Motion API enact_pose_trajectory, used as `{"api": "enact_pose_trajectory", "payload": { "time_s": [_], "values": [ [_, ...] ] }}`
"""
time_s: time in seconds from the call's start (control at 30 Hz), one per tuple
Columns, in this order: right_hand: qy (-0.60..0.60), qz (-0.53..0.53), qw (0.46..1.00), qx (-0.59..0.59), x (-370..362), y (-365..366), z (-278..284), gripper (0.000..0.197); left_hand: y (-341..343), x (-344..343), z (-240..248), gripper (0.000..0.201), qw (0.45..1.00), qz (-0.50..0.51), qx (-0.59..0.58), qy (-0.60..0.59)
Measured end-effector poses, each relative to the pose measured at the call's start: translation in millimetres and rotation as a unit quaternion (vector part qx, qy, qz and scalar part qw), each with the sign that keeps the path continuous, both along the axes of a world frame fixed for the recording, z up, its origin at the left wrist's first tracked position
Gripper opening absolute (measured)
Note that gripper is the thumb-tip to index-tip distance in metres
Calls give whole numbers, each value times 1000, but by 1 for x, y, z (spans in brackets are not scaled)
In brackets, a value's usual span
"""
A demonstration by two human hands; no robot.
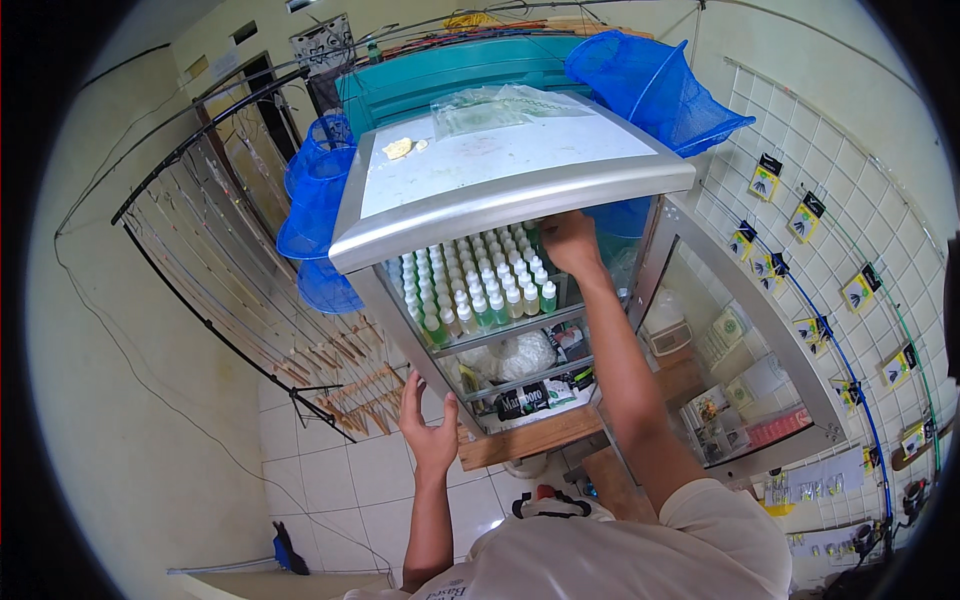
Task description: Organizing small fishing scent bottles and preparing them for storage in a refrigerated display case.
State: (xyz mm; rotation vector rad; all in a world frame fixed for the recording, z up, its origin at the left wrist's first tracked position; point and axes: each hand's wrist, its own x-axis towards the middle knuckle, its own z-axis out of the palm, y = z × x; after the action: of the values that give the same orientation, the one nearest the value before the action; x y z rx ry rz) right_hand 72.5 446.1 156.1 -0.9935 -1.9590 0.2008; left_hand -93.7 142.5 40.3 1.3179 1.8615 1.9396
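Observation:
A glass display cabinet (510,187) with a silver metal frame stands in front of me. Rows of small white-capped dropper bottles (480,290) fill its upper shelf, with green, clear and yellowish liquid in them. My right hand (572,243) reaches into the cabinet at the right side of the bottles, under the top frame. Its fingers are curled closed, and their tips and whatever they hold are hidden. Low at the cabinet's left corner, my left hand (430,430) is open with fingers apart and nothing in it.
The glass door (745,360) stands swung out to the right. Lower shelves hold a white bundle (522,355) and dark packets (540,397). Blue nets (655,90) hang behind the cabinet, and a wire grid (820,180) with small packs covers the right wall. Rods (210,190) lean at left.

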Motion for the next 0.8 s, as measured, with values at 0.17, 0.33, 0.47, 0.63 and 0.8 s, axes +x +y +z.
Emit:
{"api": "enact_pose_trajectory", "payload": {
  "time_s": [0.17,0.33,0.47,0.63,0.8],
  "values": [
    [53,1,997,-47,5,-22,8,27,-6,1,2,61,999,-7,-18,26],
    [129,13,985,-114,23,-60,6,30,-21,9,5,69,998,-21,-31,40],
    [269,30,956,-112,37,-93,0,27,-40,15,7,73,997,-47,-55,30],
    [391,72,907,-139,54,-183,2,16,-69,28,8,77,994,-91,-50,18],
    [404,70,891,-195,88,-267,-21,9,-100,48,0,77,987,-150,-56,-4]
  ]
}}
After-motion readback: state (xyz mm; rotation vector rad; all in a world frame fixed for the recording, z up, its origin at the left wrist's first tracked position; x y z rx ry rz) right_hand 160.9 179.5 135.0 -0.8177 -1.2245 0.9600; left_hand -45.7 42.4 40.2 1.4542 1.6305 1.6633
